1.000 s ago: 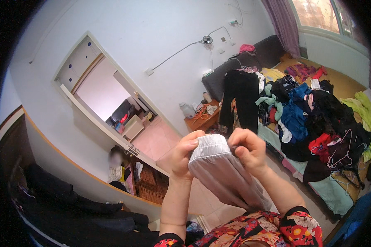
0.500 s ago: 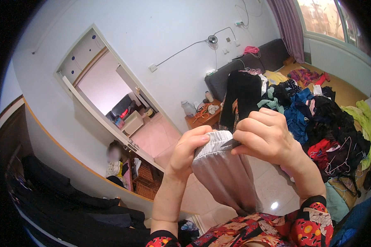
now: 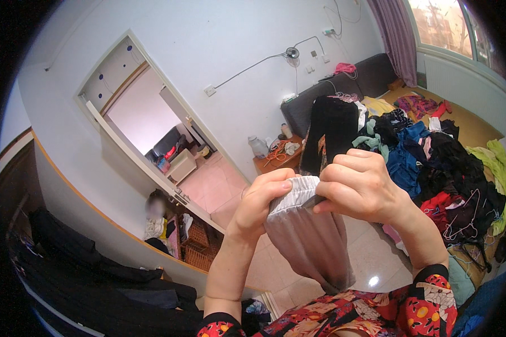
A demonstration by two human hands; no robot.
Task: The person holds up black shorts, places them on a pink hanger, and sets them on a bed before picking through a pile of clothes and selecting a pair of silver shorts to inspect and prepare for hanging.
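In front of me hangs a silky grey-mauve garment (image 3: 306,241) with a pale, gathered elastic waistband (image 3: 294,196). Its lower end falls towards my lap; whether it is a skirt or trousers I cannot make out. My left hand (image 3: 262,200) pinches one end of the waistband, thumb on top. At the other end, my right hand (image 3: 357,188) is closed in a fist with the band in its fingers. A small dark sliver shows between that hand's fingertips and the band, mostly hidden.
A bed on the right holds a heap of clothes (image 3: 427,163), with black trousers (image 3: 333,126) and wire hangers (image 3: 466,219). A small nightstand (image 3: 278,160) stands beside it. Dark garments (image 3: 95,275) fill the lower left. Behind is an open doorway (image 3: 168,129).
Both hands keep hold of the waistband and have barely shifted. The dark pointed sliver at my right fingertips shows less now than before.
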